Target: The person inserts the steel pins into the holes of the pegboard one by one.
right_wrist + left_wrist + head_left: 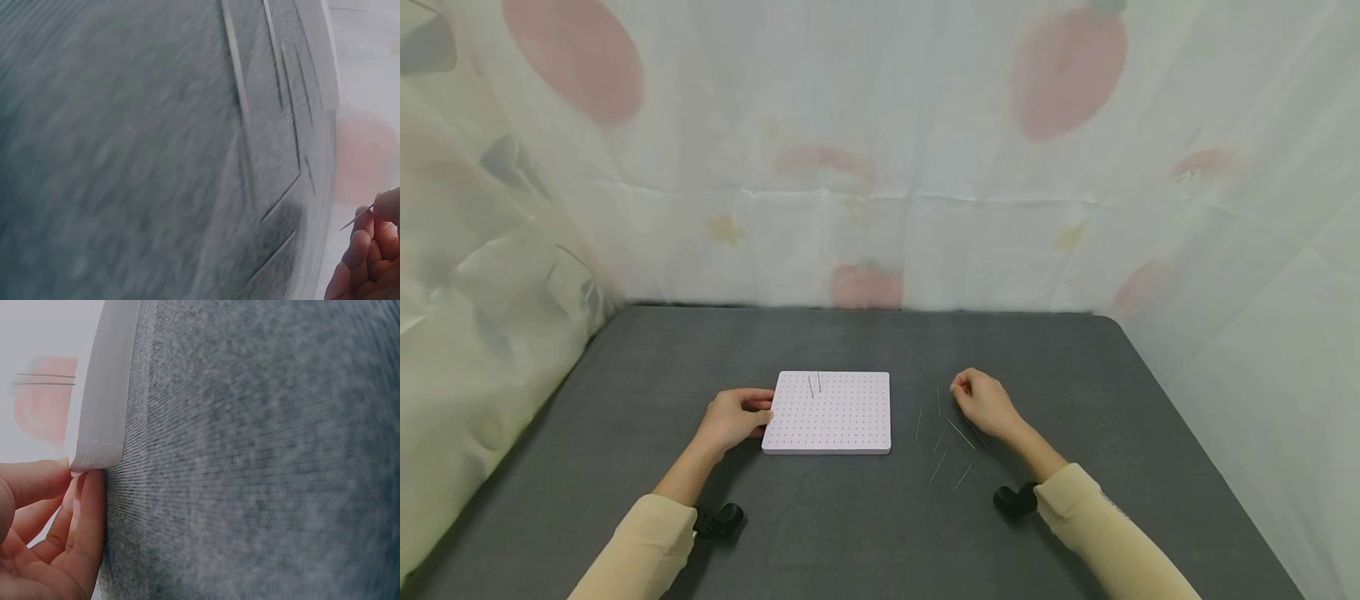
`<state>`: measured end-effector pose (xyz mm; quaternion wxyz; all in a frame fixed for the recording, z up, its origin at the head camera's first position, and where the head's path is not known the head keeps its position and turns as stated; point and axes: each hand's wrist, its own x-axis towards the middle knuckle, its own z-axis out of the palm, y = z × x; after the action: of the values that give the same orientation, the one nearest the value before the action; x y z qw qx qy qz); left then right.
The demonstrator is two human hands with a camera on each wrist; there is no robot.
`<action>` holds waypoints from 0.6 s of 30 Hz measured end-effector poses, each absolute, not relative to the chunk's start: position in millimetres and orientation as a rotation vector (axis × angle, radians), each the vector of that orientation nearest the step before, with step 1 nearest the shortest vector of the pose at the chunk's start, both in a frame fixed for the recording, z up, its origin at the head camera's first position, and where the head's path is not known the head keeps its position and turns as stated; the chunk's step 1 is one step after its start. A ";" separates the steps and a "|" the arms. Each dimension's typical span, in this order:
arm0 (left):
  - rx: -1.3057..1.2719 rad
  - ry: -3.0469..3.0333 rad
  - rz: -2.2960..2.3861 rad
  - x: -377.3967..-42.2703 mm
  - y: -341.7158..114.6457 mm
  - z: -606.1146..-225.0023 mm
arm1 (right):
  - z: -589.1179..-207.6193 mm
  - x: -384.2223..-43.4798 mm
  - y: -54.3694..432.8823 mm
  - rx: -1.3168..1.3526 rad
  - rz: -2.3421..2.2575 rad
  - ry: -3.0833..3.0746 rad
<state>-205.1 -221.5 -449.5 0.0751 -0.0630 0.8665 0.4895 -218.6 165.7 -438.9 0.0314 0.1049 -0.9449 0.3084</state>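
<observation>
A white pegboard (831, 433) with rows of small holes lies on the table. My left hand (733, 419) pinches its left edge, thumb on the top edge and fingers against the side, also seen in the left wrist view. Two thin metal pins (45, 375) stand upright near the board's far left part. To the right of the board, my right hand (988, 404) is raised near the scattered pins. In the right wrist view, its thumb and fingertips pinch one thin pin (357, 219), whose pointed end sticks out.
Several loose pins (961, 434) lie at different angles on the dark grey table (850, 533) between the board and my right hand. A pale printed curtain (955, 250) hangs behind the table and along both sides. Black wrist devices (721, 522) sit below both hands.
</observation>
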 end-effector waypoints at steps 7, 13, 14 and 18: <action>-0.190 2.596 1.472 -204.6 -221.3 -449.6 | -435.6 -220.9 150.0 0.342 1.043 -2.848; -0.188 2.597 1.468 -205.0 -221.6 -448.8 | -434.2 -222.9 136.0 0.363 1.102 -2.821; -0.191 2.596 1.470 -205.1 -221.6 -448.5 | -434.0 -223.4 133.9 0.364 1.109 -2.815; -0.187 2.594 1.473 -205.0 -221.4 -448.0 | -432.0 -224.8 124.9 0.360 1.144 -2.785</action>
<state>-205.0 -221.4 -448.0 0.0762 -0.0624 0.8653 0.4914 -224.8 124.9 -432.0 0.0547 0.1186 -0.9171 0.3767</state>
